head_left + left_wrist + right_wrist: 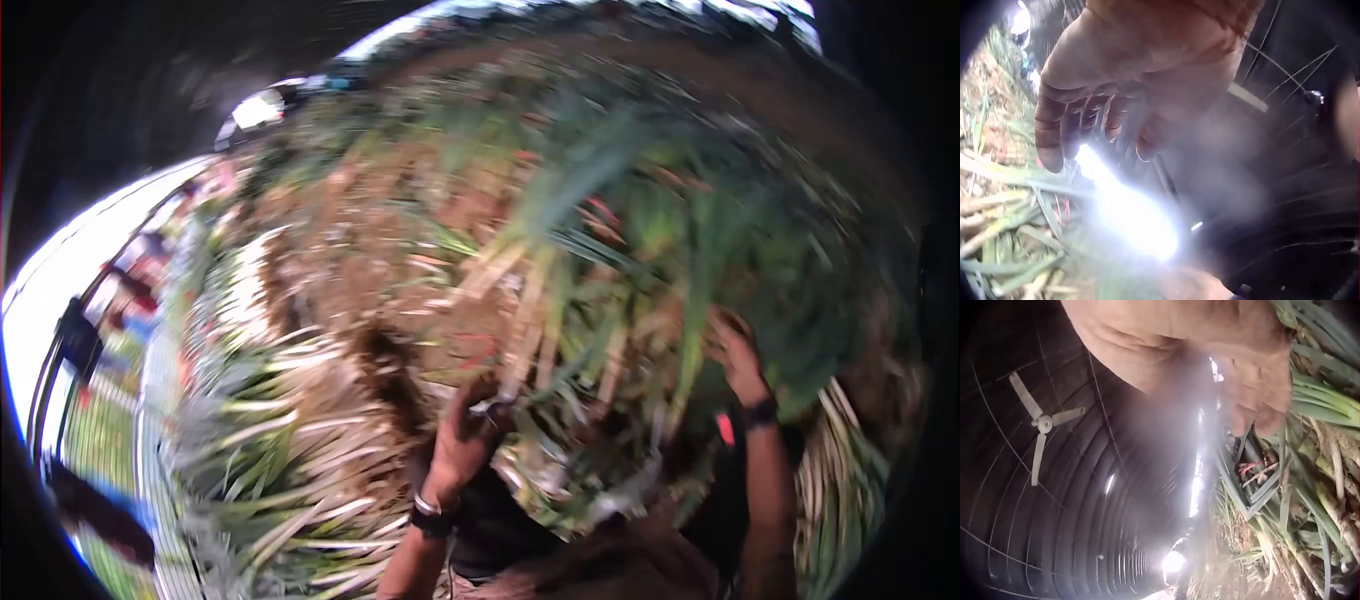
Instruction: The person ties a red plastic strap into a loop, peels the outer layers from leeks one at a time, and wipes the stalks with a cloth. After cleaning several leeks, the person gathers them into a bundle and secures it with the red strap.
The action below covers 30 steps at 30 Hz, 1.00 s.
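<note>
Long green onions with pale stalks and green leaves (690, 330) lie heaped before me; the head view is blurred. My left hand (460, 450) is low over the near edge of the heap, beside pale stalks (535, 320). In the left wrist view this left hand (1141, 62) has loosely bent fingers, with nothing seen in them and a bright glare just below. My right hand (738, 355) is at the leaves on the right, fingers loosely extended. The right wrist view shows the right hand's fingers (1260, 394) overlapping green leaves (1325, 400).
Rows of green onions (310, 450) lie along my left, roots toward the middle. Another bundle (840, 460) lies at the right. Red ties (1252, 467) show among the leaves. A ceiling fan (1044, 425) hangs under the dark arched roof.
</note>
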Each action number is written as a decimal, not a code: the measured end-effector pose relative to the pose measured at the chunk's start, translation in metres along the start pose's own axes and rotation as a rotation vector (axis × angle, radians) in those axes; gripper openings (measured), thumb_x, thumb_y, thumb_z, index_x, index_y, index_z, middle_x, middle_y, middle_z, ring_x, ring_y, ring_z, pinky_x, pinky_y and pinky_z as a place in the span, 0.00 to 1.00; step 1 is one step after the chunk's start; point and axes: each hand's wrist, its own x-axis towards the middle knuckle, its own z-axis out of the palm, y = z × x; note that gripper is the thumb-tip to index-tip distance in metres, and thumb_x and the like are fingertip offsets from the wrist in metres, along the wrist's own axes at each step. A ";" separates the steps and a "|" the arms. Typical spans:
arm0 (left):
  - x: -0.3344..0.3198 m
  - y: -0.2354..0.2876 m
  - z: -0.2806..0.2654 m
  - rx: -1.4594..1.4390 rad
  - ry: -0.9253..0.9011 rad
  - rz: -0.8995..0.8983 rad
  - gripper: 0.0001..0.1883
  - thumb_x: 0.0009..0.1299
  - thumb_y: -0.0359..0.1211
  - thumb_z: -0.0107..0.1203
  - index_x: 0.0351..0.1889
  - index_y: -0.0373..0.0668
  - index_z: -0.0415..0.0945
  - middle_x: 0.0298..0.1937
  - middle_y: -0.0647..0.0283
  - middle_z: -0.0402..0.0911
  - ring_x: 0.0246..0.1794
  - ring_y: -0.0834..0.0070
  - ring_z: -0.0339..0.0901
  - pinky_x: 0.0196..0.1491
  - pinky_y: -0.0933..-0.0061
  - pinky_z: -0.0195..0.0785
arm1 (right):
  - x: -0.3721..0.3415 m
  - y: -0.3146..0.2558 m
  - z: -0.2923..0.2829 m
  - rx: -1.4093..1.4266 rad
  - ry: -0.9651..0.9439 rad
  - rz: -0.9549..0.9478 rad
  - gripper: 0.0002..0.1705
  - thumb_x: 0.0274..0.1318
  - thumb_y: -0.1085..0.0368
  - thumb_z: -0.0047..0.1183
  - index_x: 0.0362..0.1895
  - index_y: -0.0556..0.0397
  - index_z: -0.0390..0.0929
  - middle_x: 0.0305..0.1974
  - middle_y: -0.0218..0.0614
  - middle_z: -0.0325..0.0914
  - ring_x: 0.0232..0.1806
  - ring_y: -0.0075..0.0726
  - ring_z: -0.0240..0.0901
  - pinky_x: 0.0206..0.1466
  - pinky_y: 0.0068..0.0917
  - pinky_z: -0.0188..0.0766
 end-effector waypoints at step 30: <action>0.079 -0.217 0.282 -0.126 -0.281 -0.282 0.06 0.60 0.26 0.53 0.35 0.36 0.69 0.27 0.69 0.72 0.28 0.81 0.69 0.31 0.79 0.64 | -0.008 -0.044 -0.081 0.176 0.067 -0.131 0.12 0.57 0.66 0.48 0.45 0.56 0.73 0.33 0.32 0.75 0.29 0.20 0.69 0.32 0.19 0.67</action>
